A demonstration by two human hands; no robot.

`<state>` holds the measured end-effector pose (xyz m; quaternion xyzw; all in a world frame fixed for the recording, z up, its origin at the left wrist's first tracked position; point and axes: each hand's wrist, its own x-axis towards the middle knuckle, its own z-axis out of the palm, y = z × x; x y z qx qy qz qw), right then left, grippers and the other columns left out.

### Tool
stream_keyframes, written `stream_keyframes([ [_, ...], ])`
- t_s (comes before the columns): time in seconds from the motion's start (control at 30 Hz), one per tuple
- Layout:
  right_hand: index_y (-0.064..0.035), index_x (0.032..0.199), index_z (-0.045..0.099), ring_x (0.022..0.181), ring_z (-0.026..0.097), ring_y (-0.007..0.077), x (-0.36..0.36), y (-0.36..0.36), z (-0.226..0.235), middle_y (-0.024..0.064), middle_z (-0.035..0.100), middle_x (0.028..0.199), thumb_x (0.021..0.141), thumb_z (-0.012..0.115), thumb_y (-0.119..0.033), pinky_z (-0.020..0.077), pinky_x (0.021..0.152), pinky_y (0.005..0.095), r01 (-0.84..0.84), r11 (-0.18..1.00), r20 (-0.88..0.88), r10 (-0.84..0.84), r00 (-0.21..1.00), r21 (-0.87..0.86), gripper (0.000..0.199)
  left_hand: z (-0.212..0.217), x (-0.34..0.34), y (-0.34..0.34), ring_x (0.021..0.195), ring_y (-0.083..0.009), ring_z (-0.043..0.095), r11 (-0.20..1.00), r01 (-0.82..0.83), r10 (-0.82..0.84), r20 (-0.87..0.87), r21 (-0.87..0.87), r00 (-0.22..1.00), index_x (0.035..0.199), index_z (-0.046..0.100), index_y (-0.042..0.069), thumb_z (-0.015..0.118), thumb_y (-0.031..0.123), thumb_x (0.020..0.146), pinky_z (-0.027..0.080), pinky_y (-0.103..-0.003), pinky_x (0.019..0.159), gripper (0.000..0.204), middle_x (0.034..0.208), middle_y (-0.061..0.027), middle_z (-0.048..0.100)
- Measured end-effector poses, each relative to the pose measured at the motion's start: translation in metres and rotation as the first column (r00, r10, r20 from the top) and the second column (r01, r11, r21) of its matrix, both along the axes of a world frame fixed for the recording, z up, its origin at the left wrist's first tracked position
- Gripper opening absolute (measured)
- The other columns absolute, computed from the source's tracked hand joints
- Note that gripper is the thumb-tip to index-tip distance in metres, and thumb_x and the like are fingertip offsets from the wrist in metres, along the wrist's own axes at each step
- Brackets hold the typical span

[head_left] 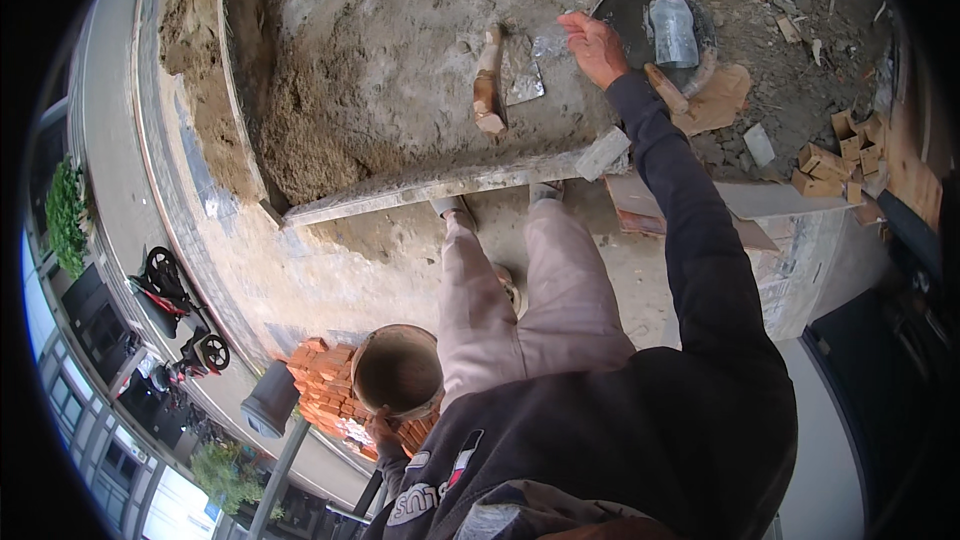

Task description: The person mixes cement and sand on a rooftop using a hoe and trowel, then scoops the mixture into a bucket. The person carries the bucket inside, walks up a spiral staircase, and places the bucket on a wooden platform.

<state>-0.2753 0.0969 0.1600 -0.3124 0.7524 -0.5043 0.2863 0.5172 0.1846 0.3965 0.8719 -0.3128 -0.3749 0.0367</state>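
My left hand (378, 430), low in the view, grips the near rim of a round bucket (398, 328) with a dark grey inside. At the upper right my right hand (597, 52) reaches over wet grey mortar, fingers stretched to the left. Something clear (548, 45), water or thin plastic, shows just left of them; I cannot tell which. Beside this hand stands a dark round basin (625, 12) holding a clear plastic bottle (674, 32). On the mortar lie a curved wooden handle (486, 90) and a flat metal blade (523, 82); their joint is unclear.
Wooden boards (430, 190) frame the mortar bed in front of my feet. Orange bricks (322, 385) are stacked around the bucket. Wood blocks (840, 160) and rubble lie at right, near another wooden handle (666, 88). A motorcycle (178, 310) stands on the road at left.
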Motion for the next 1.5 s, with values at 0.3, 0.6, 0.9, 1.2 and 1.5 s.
stream_keyframes([
  [0.3,-0.003,0.102,0.06,0.084,0.061,0.0309,0.063,0.126,0.049,0.0158,0.063,0.096,0.075,0.046,0.003,0.048,0.075,0.0356,0.14,0.969,-0.227,-0.092,0.969,0.203,0.031,-0.001,-0.051,-0.117,0.085,-0.0241,0.059,0.93,-0.146,0.101,-0.148,-0.338,0.984,0.099,0.058,-0.003,0.065,0.018,0.077,0.054,-0.036,0.068,0.031,0.094,-0.0118,0.057],
  [0.6,-0.0032,0.1,0.061,0.066,0.059,0.0111,0.185,0.246,0.084,0.0085,0.064,0.08,0.08,0.043,0.005,0.0494,0.06,0.0253,0.454,0.854,0.109,-0.491,0.864,0.254,0.029,0.036,-0.195,-0.311,0.097,-0.0225,0.058,0.679,0.186,-0.608,-0.403,-0.71,0.685,0.111,0.05,-0.006,0.056,0.018,0.087,0.052,-0.036,0.082,0.034,0.106,-0.0171,0.058],
  [0.9,-0.0051,0.097,0.061,0.049,0.059,0.0202,0.385,0.405,0.012,0.0128,0.061,0.07,0.077,0.052,0.002,0.0504,0.041,0.0332,0.381,0.432,0.3,-0.884,0.36,0.817,0.023,0.12,-0.475,-0.317,0.112,-0.02,0.051,0.764,0.097,-0.645,-0.76,-0.638,0.083,0.105,0.06,-0.001,0.055,0.016,0.088,0.034,-0.037,0.102,0.024,0.117,-0.0119,0.058],
  [1.2,-0.0049,0.102,0.06,0.053,0.062,0.019,0.479,0.426,0.014,0.0112,0.063,0.072,0.08,0.044,0.002,0.0521,0.044,0.0321,0.203,0.487,0.465,-0.873,0.15,0.85,0.028,0.029,-0.697,-0.062,0.069,-0.0123,0.061,0.675,0.666,-0.382,-0.923,-0.317,-0.052,0.084,0.061,0.002,0.066,0.009,0.08,0.051,-0.028,0.067,0.01,0.081,-0.0065,0.064],
  [1.5,-0.0028,0.109,0.056,0.058,0.063,0.0234,0.447,0.45,0.014,0.0159,0.062,0.08,0.08,0.045,-0.001,0.0539,0.048,0.0345,0.522,0.423,0.534,-0.842,-0.076,0.741,0.031,-0.127,-0.786,0.115,0.052,-0.0162,0.057,0.682,0.713,-0.329,-0.939,-0.165,0.098,0.074,0.053,0.002,0.068,0.005,0.073,0.053,-0.028,0.044,0.016,0.069,-0.0081,0.059],
])
